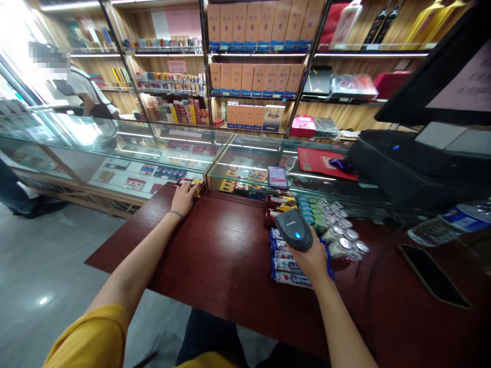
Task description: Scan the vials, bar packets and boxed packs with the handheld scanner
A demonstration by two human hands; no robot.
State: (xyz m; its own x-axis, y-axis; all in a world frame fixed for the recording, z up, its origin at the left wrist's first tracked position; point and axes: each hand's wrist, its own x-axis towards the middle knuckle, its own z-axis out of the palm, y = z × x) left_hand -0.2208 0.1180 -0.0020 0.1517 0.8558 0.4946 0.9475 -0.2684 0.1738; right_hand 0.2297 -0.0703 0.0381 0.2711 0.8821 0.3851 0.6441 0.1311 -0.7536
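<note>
My left hand [184, 198] reaches to the far left corner of the dark red wooden table [215, 245]. Its fingers lie stretched over small red and yellow packs [199, 188], partly covering them. Wrapped round the handle of a dark grey barcode scanner [294, 229], my right hand [312, 258] holds it with a blue light lit on top. Below the scanner is a row of blue and white wrapped bars [289, 271], partly hidden by that hand. Behind it sit more red and yellow packs [274, 209]. To the right stand several small clear jars with silver lids [341, 245].
A glass display counter [172, 138] runs behind the table. At right are a black phone [433, 276], a water bottle [448, 225], and a monitor [429, 82]. A red mat [318, 161] carries a mouse [340, 163]. A person [88, 92] is at far left.
</note>
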